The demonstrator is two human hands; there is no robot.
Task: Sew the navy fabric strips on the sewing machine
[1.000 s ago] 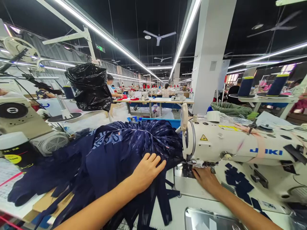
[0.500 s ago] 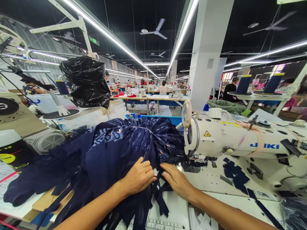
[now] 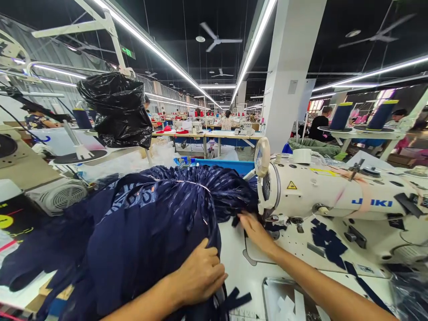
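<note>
A large gathered bundle of navy fabric pieces (image 3: 157,232), some with pale blue printed lettering, lies across the table and is bound by a thin pale cord. My left hand (image 3: 202,272) is closed on the bundle's right-hand edge, its fingers curled into the cloth. Beside the sewing machine head (image 3: 267,191), my right hand (image 3: 253,229) has its fingers bent against the dark cloth at the bundle's far right end; its fingertips are partly hidden. Below the hands, loose navy strips (image 3: 236,299) hang over the white tabletop.
A metal tray (image 3: 267,290) with white scraps is set into the table front. Navy offcuts (image 3: 327,243) lie on the machine bed. A black plastic bag (image 3: 117,111) hangs at the left, near a motor (image 3: 62,196). Thread cones (image 3: 341,117) stand at the right.
My left hand has pulled the fabric edge down and toward me. My right hand has moved away from it, up to the cloth beside the machine, uncovering the tabletop and tray.
</note>
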